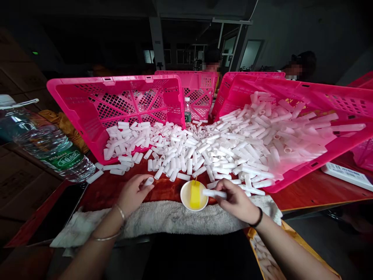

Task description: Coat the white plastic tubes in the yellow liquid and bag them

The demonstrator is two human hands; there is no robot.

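Note:
My left hand (136, 194) is closed around a short white tube whose round open end (149, 181) points up between thumb and fingers. In my right hand (235, 201) another white tube (213, 193) is pinched, lying nearly level, its free end at the rim of a small white bowl (184, 199). A yellow block (195, 194) stands in that bowl, with a thin stick poking from its top. Just beyond both hands spreads a heap of loose white tubes (180, 151). Below them a grey-white towel (175, 219) runs along the table's front edge.
Two pink crates (116, 79) lie tipped toward me, tubes spilling from both; more pink crates stand behind. A large water bottle (55, 147) is at the left, a small bottle (187, 111) between the crates. A white box (348, 175) lies right. Two people are beyond.

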